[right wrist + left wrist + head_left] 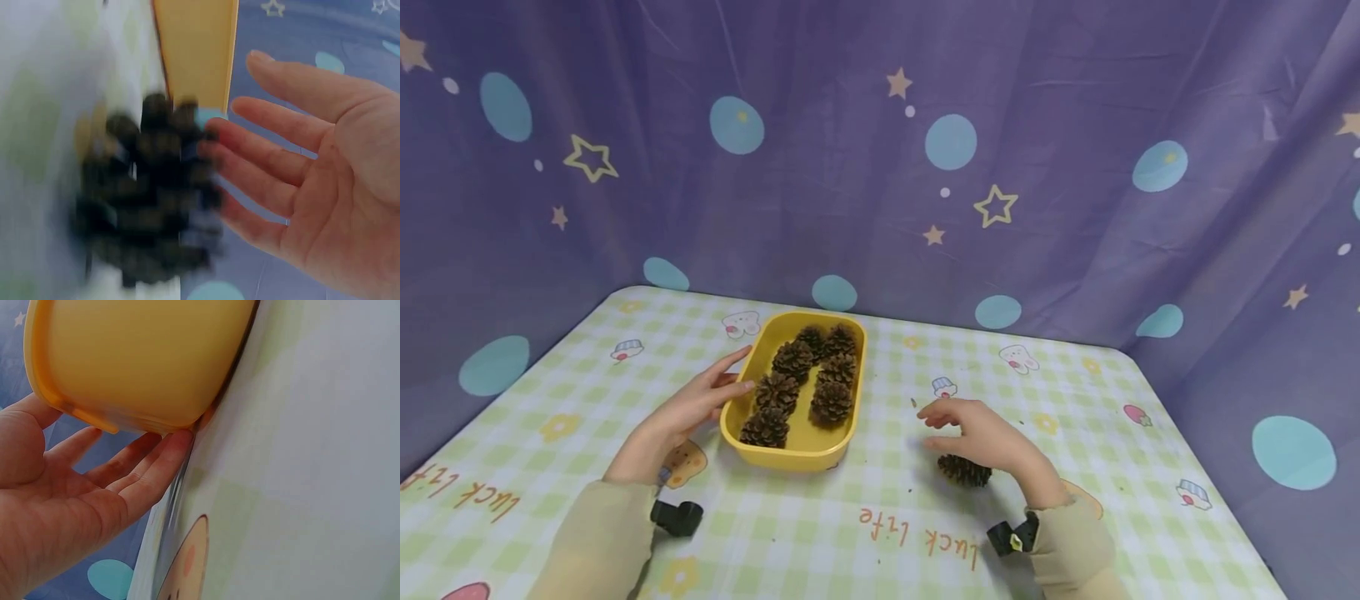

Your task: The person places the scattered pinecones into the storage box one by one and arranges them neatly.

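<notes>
A yellow plastic container (789, 459) stands on the table with several brown pinecones (777, 392) inside, in two rough rows. At its left side my left hand (688, 406) holds the wall, the thumb over the rim and the fingers against the outside. The left wrist view shows those fingertips (181, 439) touching the outer wall. To the right of the container, my right hand (981, 433) hovers over a single pinecone (964, 472) with relaxed, parted fingers. That pinecone (153, 194) looks blurred in the right wrist view, beside the fingertips and not gripped.
A checked tablecloth (805, 525) with printed cartoons and lettering covers the table. Small dark crumbs lie scattered on it. A purple curtain (850, 208) with stars and blue spots hangs behind the table and along its sides.
</notes>
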`<state>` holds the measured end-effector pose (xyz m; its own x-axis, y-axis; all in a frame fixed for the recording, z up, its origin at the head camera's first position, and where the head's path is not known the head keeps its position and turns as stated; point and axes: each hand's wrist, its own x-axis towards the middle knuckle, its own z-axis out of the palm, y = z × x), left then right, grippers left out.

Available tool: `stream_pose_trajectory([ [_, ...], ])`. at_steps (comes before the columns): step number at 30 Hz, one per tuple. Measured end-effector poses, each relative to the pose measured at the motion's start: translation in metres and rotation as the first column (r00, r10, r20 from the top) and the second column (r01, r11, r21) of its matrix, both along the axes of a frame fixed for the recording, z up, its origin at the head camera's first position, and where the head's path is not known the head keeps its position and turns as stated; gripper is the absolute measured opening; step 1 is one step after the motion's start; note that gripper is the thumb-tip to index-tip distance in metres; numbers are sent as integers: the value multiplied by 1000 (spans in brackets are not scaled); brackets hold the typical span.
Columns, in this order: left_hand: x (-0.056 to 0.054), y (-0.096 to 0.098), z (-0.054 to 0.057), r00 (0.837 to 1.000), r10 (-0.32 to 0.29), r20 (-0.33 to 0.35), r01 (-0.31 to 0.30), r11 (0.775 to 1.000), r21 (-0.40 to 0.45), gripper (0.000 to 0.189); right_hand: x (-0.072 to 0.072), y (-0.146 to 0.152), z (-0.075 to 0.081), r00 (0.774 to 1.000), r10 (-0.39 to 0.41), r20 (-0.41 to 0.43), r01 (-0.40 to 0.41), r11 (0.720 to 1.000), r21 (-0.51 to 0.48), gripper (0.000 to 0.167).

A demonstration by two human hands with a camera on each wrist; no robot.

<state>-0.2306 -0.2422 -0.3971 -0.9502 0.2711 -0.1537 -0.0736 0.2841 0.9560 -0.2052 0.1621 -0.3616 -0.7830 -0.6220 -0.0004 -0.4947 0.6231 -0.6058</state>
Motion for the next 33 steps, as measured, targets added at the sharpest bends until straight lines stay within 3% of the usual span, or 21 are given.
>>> stream_pose_trajectory([
  [14, 0, -2, 1, 1000, 3, 5, -3, 1000, -3, 74, 0, 32, -4, 979, -46, 198, 22, 992, 127, 57],
  [22, 1, -1, 1, 1000, 0, -1, 0, 1000, 2, 75, -2, 24, -14, 989, 22, 146, -41, 991, 129, 47],
  [33, 0, -1, 0, 1000, -9, -4, 9, 1000, 4, 74, -2, 8, -11, 1000, 10, 16, -11, 997, 82, 43],
])
